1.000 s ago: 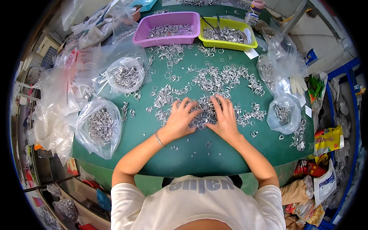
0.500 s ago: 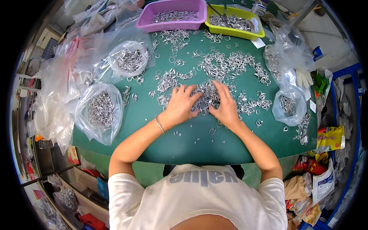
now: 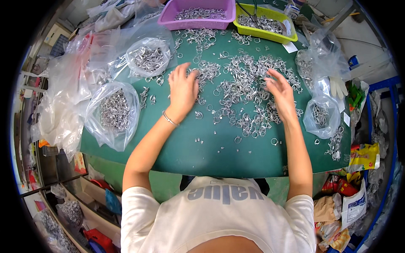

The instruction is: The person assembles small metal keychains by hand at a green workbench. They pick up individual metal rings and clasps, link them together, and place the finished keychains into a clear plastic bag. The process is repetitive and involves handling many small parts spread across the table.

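Note:
Silver-coloured metal rings [image 3: 242, 86] lie loosely heaped on the green table [image 3: 202, 158]. My left hand [image 3: 183, 89] rests at the heap's left side, palm down, fingers stretched forward beside a smaller cluster of rings [image 3: 209, 71]. Over the heap's right part is my right hand [image 3: 282, 93], with thumb and forefinger spread apart. Neither hand visibly holds a ring, though the undersides of both are hidden. A metal bangle [image 3: 170, 119] circles my left wrist. Small metal bits [image 3: 222, 148] are scattered nearer to me.
A purple basin [image 3: 198, 23] and a yellow-green basin [image 3: 265, 33] with pliers [image 3: 254, 17] stand at the back, both holding rings. Clear bags of rings [image 3: 114, 111] [image 3: 148, 59] sit at left. Another bag [image 3: 321, 116] and a pale glove [image 3: 337, 87] lie at right.
My hands have moved apart from the middle of the heap, the left one leftward and the right one rightward. The rings between them now lie more spread out.

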Available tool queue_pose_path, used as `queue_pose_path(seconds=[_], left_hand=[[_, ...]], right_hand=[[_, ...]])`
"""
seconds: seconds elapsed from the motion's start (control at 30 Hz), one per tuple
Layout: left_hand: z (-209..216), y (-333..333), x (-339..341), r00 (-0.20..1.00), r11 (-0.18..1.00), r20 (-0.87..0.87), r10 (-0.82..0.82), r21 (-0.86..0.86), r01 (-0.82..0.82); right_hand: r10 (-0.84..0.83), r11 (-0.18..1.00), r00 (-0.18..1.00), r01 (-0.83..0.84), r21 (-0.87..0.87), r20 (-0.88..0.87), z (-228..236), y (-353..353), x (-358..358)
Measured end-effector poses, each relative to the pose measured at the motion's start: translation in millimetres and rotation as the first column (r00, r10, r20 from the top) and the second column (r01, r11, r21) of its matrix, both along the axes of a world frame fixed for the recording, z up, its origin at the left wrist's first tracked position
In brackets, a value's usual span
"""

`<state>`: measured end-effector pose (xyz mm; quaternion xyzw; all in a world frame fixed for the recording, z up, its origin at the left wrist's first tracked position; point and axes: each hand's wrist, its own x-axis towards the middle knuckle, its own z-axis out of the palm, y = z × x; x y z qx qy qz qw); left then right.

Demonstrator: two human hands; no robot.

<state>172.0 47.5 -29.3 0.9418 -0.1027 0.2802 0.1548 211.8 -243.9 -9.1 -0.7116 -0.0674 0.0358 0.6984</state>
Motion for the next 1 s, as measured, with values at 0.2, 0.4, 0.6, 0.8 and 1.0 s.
queue_pose_path(seconds=[0.2, 0.4, 0.6, 0.8, 1.0], left_hand=[[6, -66, -40, 0.799, 0.837, -0.251, -0.546, -0.124, 0.533], [-22, -58, -29, 0.820, 0.868, -0.348, -0.455, 0.034, 0.496], [-19, -43, -45, 0.942, 0.957, -0.183, -0.282, 0.021, 0.290], [-24, -81, -58, 0.901, 0.923, -0.216, -0.376, -0.179, 0.342], [-27, -75, -54, 0.840, 0.925, -0.389, -0.377, -0.121, 0.359]], right_hand=[[0.346, 0.471, 0.928, -0.043, -0.881, 0.140, 12, -23, -80], [0.435, 0.507, 0.816, 0.129, -0.852, 0.382, -22, -38, -87], [-0.021, 0.797, 0.893, 0.287, -0.532, 0.450, -29, -57, -56], [-0.156, 0.796, 0.923, 0.328, -0.509, 0.352, -20, -46, -48], [0.447, 0.638, 0.828, -0.032, -0.769, 0.337, -3, -24, -84]])
